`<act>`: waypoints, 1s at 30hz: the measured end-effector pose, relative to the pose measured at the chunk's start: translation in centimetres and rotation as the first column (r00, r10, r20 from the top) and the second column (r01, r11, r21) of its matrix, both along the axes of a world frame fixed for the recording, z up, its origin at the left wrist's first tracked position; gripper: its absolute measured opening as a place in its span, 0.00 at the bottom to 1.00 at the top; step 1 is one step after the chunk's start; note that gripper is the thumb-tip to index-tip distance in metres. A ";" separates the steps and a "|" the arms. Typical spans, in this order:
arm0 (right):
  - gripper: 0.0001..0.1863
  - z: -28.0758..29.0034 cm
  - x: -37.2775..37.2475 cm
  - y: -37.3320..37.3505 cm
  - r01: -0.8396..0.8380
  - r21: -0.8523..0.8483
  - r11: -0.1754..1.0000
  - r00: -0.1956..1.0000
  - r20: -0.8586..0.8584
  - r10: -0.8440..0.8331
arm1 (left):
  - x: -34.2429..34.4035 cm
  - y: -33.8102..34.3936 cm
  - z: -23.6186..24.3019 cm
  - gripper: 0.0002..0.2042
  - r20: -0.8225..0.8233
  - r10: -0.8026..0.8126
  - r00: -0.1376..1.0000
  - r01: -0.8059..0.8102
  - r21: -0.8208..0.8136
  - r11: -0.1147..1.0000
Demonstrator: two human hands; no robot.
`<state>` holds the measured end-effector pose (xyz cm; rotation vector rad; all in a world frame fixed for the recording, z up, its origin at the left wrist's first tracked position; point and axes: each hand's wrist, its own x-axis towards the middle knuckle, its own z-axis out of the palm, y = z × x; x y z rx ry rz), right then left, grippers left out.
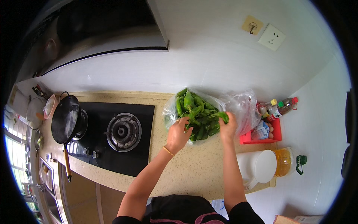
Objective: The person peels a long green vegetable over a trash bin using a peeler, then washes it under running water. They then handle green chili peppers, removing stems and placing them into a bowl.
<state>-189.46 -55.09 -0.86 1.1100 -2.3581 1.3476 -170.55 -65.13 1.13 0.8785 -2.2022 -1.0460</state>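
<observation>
With the right hand (228, 127) pinching a green pepper (223, 116), the left hand (179, 135), its grip unclear from here, should gently steady the heaped peppers (204, 122) beside it.

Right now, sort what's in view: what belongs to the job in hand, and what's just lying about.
In hand:
- green peppers, touched by the left hand and right hand
- clear plastic bag around them

Lying about, untouched:
- black wok
- red basket
- white pitcher
- bottle of yellow liquid
</observation>
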 end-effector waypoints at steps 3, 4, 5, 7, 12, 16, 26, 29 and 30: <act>0.13 0.8 1.6 2.3 0.100 -0.207 0.973 0.952 0.304 -0.033 | 1.0 2.6 1.1 0.24 -0.238 0.050 0.970 0.105 0.595 0.797; 0.13 2.1 3.1 3.0 0.129 -0.280 0.951 0.843 0.536 0.043 | 1.3 4.0 0.7 0.26 -0.348 0.071 0.935 0.217 0.718 0.661; 0.13 2.9 4.6 3.3 0.174 -0.344 0.923 0.676 0.723 0.142 | 1.6 5.5 0.4 0.28 -0.446 0.117 0.887 0.333 0.795 0.507; 0.13 2.7 8.1 4.7 0.045 -0.394 0.918 0.532 0.787 0.312 | 2.6 8.0 0.3 0.30 -0.540 0.230 0.809 0.476 0.833 0.282; 0.17 -0.4 16.5 7.2 -0.374 0.108 0.921 0.864 0.401 0.304 | 5.7 11.9 -3.6 0.22 -0.379 0.534 0.756 0.478 0.877 -0.054; 0.29 0.6 18.5 7.3 -0.597 0.397 0.697 0.790 0.442 0.426 | 8.7 11.4 -5.8 0.17 -0.279 0.545 0.790 0.462 0.857 -0.230; 0.19 2.5 9.7 2.7 -0.467 0.067 0.882 0.858 0.276 0.433 | 10.6 8.5 -5.9 0.20 -0.293 0.667 0.685 0.549 0.810 -0.207; 0.17 2.6 2.6 -1.8 -0.322 0.120 0.939 0.920 0.275 0.280 | 11.4 8.0 -6.4 0.22 -0.303 0.635 0.711 0.520 0.834 -0.184; 0.17 2.9 1.3 -3.3 -0.288 0.251 0.924 0.943 0.241 0.228 | 11.4 7.7 -6.4 0.22 -0.308 0.618 0.724 0.506 0.845 -0.173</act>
